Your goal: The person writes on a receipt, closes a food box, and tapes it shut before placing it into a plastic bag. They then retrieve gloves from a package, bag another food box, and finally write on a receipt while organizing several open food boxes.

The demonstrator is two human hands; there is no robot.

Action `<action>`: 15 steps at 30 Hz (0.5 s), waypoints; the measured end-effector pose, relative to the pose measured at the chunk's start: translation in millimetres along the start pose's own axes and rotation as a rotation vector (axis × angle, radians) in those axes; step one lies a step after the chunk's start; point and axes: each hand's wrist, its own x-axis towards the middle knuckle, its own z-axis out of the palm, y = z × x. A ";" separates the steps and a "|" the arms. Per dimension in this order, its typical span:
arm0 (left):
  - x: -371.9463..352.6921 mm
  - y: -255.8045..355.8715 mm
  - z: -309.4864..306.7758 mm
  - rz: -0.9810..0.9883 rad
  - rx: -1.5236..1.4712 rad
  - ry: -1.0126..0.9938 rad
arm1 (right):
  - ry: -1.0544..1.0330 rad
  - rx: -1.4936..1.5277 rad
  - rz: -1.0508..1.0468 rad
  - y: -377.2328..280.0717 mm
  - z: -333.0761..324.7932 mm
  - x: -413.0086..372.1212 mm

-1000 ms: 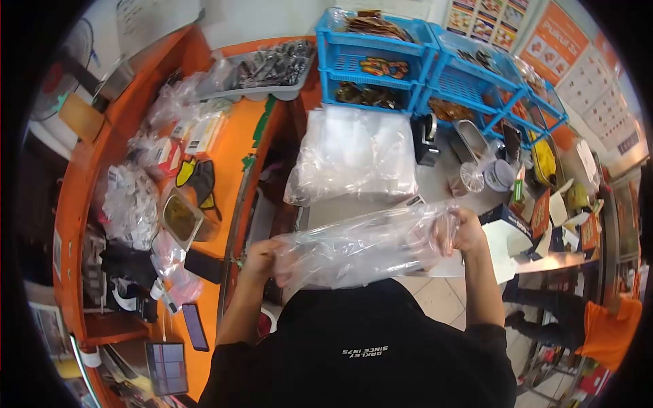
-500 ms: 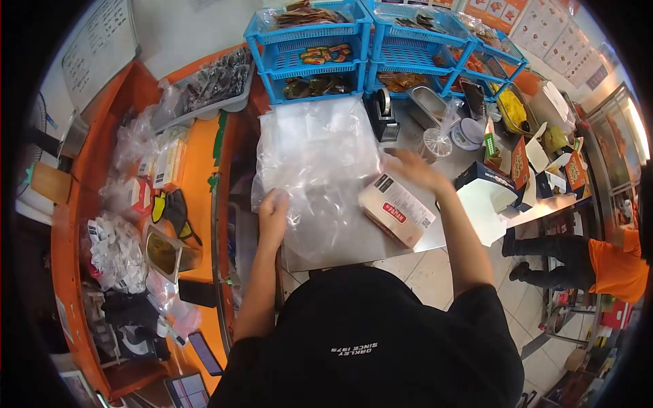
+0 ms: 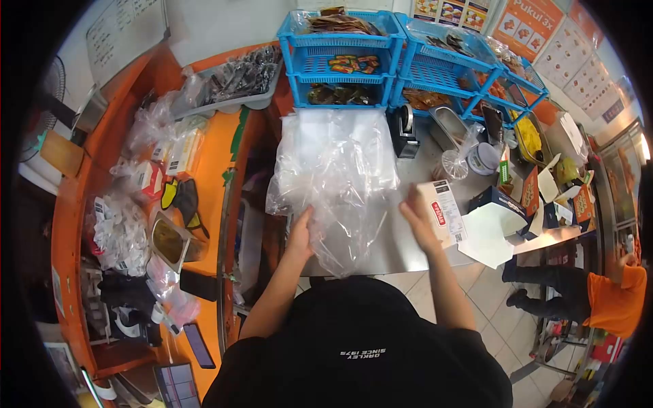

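The left hand (image 3: 300,232) touched the clear plastic bag (image 3: 345,234), grip unclear; the right hand (image 3: 419,222) stood open beside the printed carton (image 3: 445,212). Draped across the steel counter (image 3: 396,250), the bag looked light, limp, slippery, best pinched by an edge.

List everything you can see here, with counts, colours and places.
Counter: 1, silver, centre
Plastic bag: 1, clear, centre
Bag stack: 1, clear, counter's back
Box: 1, cream and red, counter
Tape dispenser: 1, black, counter
Open boxes: several, dark and orange, right
Baskets: several, blue, back
Desk: 1, orange, left
Phone: 1, dark, desk
Whiteboard: 1, white, upper left
Other clutter: uncountable, mixed, both sides
Other person: 1, orange top, right
Left hand: 1, bare, at plastic bag
Right hand: 1, bare, beside box
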 end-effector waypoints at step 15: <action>24.9 5.8 -80.6 0.413 0.679 0.327 | -0.228 -0.223 -0.053 20.4 7.2 -9.2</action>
